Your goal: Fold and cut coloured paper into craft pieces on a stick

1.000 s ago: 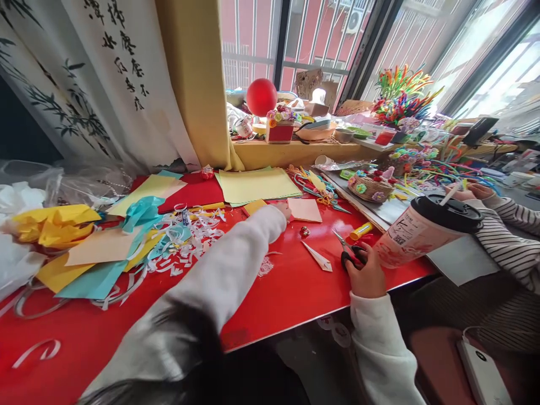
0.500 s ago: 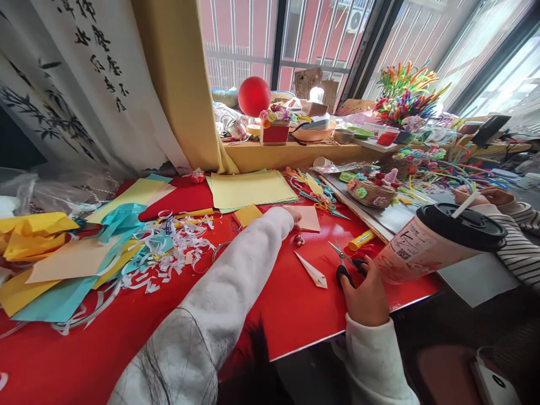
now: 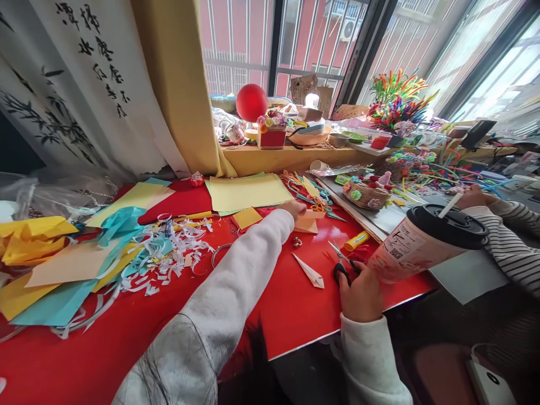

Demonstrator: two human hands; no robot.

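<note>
My left hand (image 3: pixel 295 209) is stretched across the red table, its fingers closed at the edge of peach-pink paper (image 3: pixel 307 225). One sheet appears shifted against the one below; the fingertips are partly hidden. My right hand (image 3: pixel 361 295) grips black-handled scissors (image 3: pixel 343 264) by the loops, with the blades a little apart and pointing away from me. Between my hands lie a folded white paper cone (image 3: pixel 310 271) and small metallic bells (image 3: pixel 297 242). A yellow glue stick (image 3: pixel 356 241) rests just beyond the scissors.
A large lidded drink cup (image 3: pixel 422 244) stands right of my right hand. Paper shreds (image 3: pixel 181 247) and coloured sheets (image 3: pixel 71 264) cover the left. Yellow sheets (image 3: pixel 248 191) and a small woven basket (image 3: pixel 367 194) lie farther back. Another person's striped sleeve (image 3: pixel 506 236) is at right.
My left hand has moved right onto the peach-pink paper and has now shifted a sheet of it. The right hand keeps the scissors in about the same place. The view has turned slightly.
</note>
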